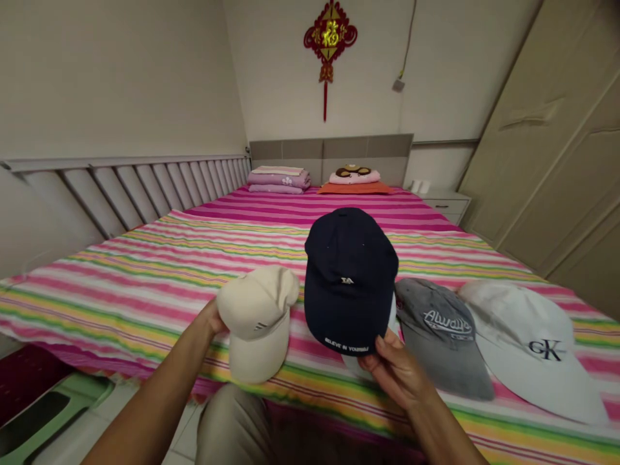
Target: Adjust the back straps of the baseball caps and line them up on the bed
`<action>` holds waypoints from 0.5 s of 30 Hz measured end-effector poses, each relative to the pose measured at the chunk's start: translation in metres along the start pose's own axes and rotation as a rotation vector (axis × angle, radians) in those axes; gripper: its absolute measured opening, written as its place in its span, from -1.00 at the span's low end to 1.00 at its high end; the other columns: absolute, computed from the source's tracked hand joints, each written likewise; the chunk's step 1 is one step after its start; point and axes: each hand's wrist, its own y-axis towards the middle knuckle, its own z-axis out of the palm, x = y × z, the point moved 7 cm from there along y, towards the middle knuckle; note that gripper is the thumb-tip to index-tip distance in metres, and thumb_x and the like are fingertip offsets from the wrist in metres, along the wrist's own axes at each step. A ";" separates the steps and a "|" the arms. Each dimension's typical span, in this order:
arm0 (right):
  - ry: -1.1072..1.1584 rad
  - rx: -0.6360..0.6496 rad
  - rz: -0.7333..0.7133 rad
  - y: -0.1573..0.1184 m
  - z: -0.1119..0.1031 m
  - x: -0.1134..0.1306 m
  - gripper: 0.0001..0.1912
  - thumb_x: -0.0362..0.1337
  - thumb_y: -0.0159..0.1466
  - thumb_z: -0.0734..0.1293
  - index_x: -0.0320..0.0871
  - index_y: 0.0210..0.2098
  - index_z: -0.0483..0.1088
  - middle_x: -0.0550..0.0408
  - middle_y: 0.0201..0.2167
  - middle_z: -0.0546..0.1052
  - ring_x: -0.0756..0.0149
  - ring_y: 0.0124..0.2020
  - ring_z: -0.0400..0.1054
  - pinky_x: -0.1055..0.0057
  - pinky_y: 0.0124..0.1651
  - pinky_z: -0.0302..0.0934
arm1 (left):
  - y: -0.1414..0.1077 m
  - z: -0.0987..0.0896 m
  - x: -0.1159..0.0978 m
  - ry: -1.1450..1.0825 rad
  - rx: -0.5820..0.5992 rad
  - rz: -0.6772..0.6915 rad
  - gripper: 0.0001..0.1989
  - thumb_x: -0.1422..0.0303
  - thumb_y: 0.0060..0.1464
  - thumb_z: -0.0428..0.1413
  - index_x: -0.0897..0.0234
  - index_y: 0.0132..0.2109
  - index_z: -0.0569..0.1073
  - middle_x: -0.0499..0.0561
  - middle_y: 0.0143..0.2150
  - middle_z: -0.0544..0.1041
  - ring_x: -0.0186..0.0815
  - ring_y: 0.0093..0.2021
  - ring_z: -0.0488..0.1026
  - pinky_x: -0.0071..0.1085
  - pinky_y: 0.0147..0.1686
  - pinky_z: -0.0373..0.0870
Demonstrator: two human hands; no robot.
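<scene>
My right hand [391,365] grips the brim of a navy baseball cap [349,278], raised over the bed, its front towards me. "BELIEVE IN YOUSELF"-like white lettering runs along its brim edge. On the left, my left hand [216,318] is closed at the side of a cream baseball cap [256,307]; most of its fingers are behind the cap. Part of a white item [356,367] shows beneath the navy cap, mostly hidden. Right of it lie a grey cap [438,336] lettered "Always" and a white cap [527,349] with "CK" on it.
A striped sheet [159,271] covers the bed. Folded bedding [278,181] and a pink pillow stack [355,177] sit by the headboard [285,152]. A nightstand [445,203] and wardrobe [547,148] stand right. A green stool [58,413] is at lower left.
</scene>
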 end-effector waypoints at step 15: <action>-0.310 0.222 0.259 -0.047 -0.027 -0.058 -0.72 -0.18 -0.15 0.46 -0.18 -0.44 0.50 0.14 -0.60 0.46 0.41 -0.57 0.27 0.48 -0.45 0.16 | -0.107 0.129 0.048 -0.399 0.685 -0.308 -0.68 0.16 -0.05 0.06 0.38 -0.35 0.47 0.05 -0.50 0.53 -0.23 -0.38 0.48 -0.32 -0.21 0.33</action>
